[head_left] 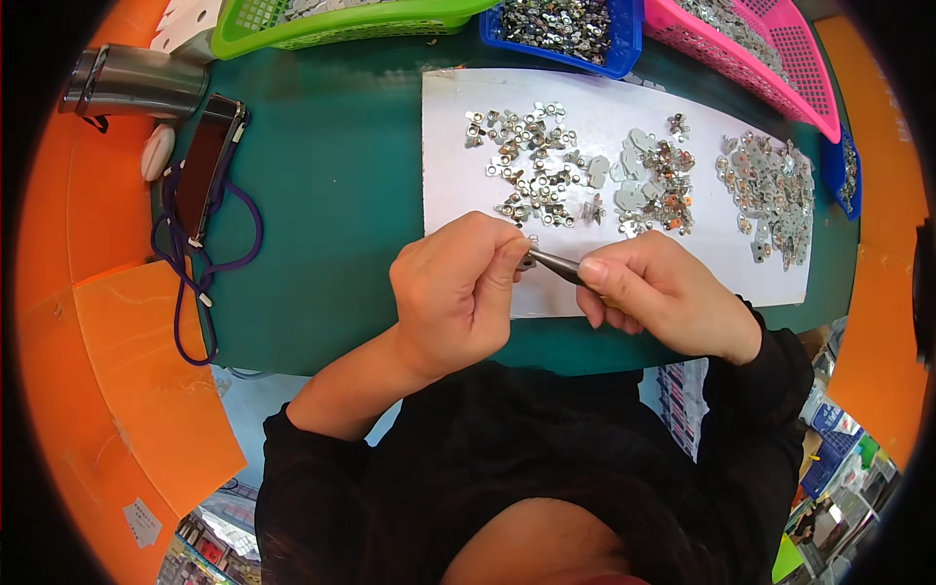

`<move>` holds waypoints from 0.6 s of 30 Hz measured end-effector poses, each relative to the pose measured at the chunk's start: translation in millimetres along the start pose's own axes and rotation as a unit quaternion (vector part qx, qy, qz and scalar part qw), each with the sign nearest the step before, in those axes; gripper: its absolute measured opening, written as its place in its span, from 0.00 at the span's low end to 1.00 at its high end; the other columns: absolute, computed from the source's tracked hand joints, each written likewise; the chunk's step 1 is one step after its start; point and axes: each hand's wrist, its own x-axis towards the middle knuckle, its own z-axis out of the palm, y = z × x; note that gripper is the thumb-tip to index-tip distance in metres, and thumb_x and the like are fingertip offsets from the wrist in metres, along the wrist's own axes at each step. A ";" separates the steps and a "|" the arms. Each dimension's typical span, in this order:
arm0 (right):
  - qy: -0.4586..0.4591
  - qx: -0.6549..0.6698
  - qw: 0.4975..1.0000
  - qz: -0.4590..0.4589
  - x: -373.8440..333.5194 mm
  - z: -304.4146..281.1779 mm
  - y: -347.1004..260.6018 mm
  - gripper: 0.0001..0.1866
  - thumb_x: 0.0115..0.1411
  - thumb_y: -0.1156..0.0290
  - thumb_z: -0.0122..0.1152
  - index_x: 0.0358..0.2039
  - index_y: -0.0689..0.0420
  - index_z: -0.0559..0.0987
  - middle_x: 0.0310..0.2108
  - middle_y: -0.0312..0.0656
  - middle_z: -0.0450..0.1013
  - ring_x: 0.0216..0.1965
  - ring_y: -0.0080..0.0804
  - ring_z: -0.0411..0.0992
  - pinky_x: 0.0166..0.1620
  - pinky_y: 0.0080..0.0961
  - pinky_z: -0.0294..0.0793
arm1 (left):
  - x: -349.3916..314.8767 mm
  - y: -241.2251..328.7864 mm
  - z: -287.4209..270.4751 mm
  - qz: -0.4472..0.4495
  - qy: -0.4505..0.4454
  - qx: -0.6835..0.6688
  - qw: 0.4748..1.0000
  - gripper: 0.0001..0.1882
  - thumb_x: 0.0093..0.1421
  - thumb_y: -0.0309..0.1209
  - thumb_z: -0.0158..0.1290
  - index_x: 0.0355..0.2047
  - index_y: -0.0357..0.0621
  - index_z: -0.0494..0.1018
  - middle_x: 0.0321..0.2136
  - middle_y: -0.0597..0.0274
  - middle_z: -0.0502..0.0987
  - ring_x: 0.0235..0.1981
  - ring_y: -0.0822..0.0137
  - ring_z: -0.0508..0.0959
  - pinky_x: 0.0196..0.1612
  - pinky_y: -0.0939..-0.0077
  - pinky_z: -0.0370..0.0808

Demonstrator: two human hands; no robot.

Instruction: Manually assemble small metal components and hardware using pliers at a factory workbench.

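Note:
My left hand point(453, 288) is closed in a pinch on a small metal part point(526, 262), mostly hidden by the fingers. My right hand point(663, 297) grips a dark, tapered metal tool, which looks like tweezers point(558, 265), its tip meeting the part at my left fingertips. Both hands are over the near edge of a white sheet point(448, 175). Beyond them lie a pile of small silvery ring-ended parts point(536, 185) and a mixed pile of grey plates and coppery parts point(653, 185). Farther right spreads a heap of grey metal pieces point(768, 195).
Along the back stand a green basket point(351, 29), a blue tray point(624, 39) and a pink basket point(741, 68), all holding small metal parts. A smaller blue tray point(840, 175) sits at right. On the left are a phone point(207, 166) with a purple cord and a steel flask point(146, 83).

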 end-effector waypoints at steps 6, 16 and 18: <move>0.249 -0.302 0.908 -0.150 -3.2 24.8 3.1 0.13 0.65 0.67 0.55 0.25 0.62 0.75 0.19 0.46 0.68 0.21 0.42 0.69 0.27 0.32 0.66 | 2.5 -4.5 2.1 0.020 0.003 0.041 0.999 0.05 0.58 0.19 0.56 0.26 0.38 0.72 0.17 0.59 0.71 0.15 0.64 0.70 0.18 0.75 0.65; 0.237 -0.439 0.848 -0.177 -26.9 -11.4 -15.9 0.12 0.56 0.65 0.65 0.26 0.60 0.77 0.21 0.46 0.69 0.24 0.49 0.70 0.27 0.36 0.66 | 10.7 -3.1 -2.9 0.004 -0.108 -0.026 0.994 0.05 0.58 0.20 0.56 0.27 0.39 0.72 0.19 0.59 0.70 0.17 0.61 0.72 0.20 0.73 0.67; 0.227 -0.449 0.844 -0.184 -27.7 -12.5 -20.9 0.12 0.56 0.64 0.66 0.25 0.60 0.77 0.21 0.45 0.69 0.24 0.49 0.70 0.26 0.36 0.66 | 12.6 -0.6 -2.7 0.036 -0.137 -0.009 0.990 0.05 0.57 0.20 0.57 0.26 0.39 0.71 0.19 0.59 0.70 0.18 0.60 0.72 0.20 0.72 0.67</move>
